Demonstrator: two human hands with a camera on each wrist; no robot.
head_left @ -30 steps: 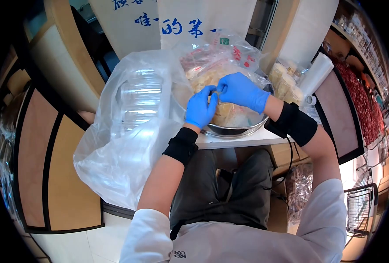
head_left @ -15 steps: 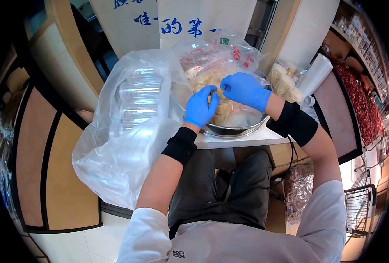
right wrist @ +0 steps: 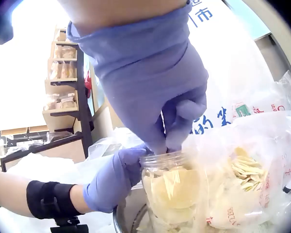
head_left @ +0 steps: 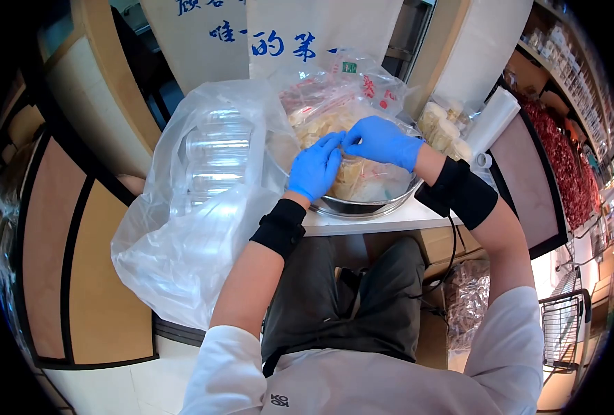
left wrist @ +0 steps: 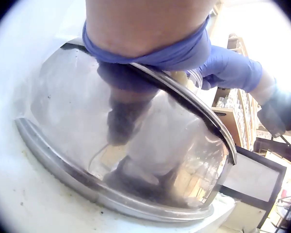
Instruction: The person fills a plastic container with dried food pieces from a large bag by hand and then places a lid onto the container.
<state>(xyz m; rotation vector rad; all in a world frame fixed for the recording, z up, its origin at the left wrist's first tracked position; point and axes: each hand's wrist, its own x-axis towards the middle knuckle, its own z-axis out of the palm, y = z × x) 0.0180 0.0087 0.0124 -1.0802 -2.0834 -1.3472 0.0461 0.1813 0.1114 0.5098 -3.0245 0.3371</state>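
A clear jar (right wrist: 173, 196) filled with pale yellow dried slices stands out in the right wrist view. My blue-gloved left hand (head_left: 314, 169) grips it by its side, over the steel bowl (head_left: 365, 210). At the jar's mouth is my gloved right hand (head_left: 383, 143), its fingers curled and the tips right at the rim; I cannot tell whether a slice is between them. Behind the jar, an opened plastic bag (right wrist: 225, 211) in the bowl holds more slices (right wrist: 247, 170). The left wrist view shows mostly the bowl's shiny outer wall (left wrist: 72, 97).
Left of the bowl lies a large translucent bag (head_left: 161, 249) with stacked clear jars (head_left: 217, 149). To the right are several filled jars (head_left: 445, 131) and a white plastic roll (head_left: 495, 119). The white table's (head_left: 390, 225) front edge runs just above the person's lap.
My right hand drew back a little to the right from the jar, then returned to its mouth. The left hand kept its hold on the jar.
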